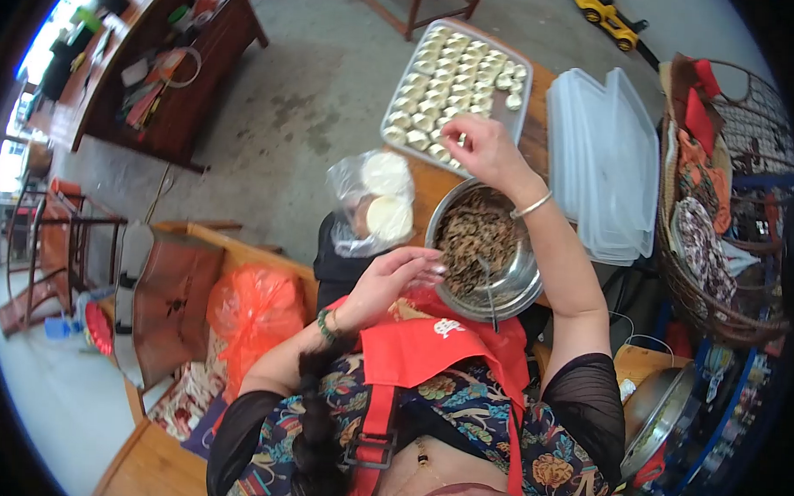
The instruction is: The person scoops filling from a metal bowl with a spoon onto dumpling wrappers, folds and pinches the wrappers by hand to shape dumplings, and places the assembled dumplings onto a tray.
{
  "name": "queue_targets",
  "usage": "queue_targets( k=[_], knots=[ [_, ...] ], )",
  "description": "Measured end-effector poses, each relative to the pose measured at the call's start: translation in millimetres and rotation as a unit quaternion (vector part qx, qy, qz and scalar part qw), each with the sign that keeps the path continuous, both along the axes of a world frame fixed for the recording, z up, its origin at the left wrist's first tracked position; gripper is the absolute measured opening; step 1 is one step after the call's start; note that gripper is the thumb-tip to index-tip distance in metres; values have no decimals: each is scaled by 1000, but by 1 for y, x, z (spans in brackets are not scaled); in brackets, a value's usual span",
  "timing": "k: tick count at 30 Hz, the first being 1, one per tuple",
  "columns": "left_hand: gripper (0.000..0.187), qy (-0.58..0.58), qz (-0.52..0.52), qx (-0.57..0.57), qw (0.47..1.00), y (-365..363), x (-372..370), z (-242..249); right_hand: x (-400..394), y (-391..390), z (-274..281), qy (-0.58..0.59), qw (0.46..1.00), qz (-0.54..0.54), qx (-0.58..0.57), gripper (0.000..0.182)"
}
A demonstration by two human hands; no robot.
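Dumplings (451, 71) are arranged in close rows on the tray (505, 116), which rests at the far end of the wooden bench (538, 120). Part of the tray surface is exposed at its right side, near the front. The right hand (481, 153) is positioned above the near edge of the tray, fingers curled and fingertips drawn together; whether an item is gripped cannot be determined. The left hand (394, 281) is located just beside the left rim of the metal bowl (526, 268), fingers extended and slightly bent; whether anything is held at the fingertips cannot be determined. The bowl contains brown chopped filling (472, 237) and a utensil (492, 304) with its handle toward the wearer. Left of the bowl: a clear plastic bag (357, 213) with white round stacks (387, 174). Right of the tray: translucent plastic containers (599, 163).
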State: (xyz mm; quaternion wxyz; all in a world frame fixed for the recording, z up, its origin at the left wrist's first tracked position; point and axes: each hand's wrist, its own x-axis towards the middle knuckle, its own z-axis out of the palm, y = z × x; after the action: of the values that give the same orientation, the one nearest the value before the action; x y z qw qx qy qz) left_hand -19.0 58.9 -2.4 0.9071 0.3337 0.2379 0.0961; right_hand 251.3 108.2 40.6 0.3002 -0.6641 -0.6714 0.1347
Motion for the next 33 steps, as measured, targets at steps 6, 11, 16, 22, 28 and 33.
queue_targets(
  k=[6, 11, 16, 22, 28, 33],
  knots=[
    [34, -20, -13, 15, 1000, -11, -12, 4, -85, -8, -41, -66, 977, 203, -9, 10],
    [34, -26, -17, 32, 999, -15, -18, 4, -112, 1, -62, -181, 951, 239, -74, 14],
    [34, -23, -9, 36, 999, -14, -23, 2, -115, -4, -67, -196, 949, 242, -48, 15],
    [33, -28, -7, 23, 999, -16, -23, -1, -113, -10, -68, -205, 950, 236, 1, 14],
    [33, -24, -12, 26, 999, -19, -23, 4, -110, -13, -76, -207, 951, 225, 50, 11],
    [31, -17, 3, 36, 999, -24, -25, 6, -108, -13, -81, -204, 952, 216, 75, 9]
  ],
)
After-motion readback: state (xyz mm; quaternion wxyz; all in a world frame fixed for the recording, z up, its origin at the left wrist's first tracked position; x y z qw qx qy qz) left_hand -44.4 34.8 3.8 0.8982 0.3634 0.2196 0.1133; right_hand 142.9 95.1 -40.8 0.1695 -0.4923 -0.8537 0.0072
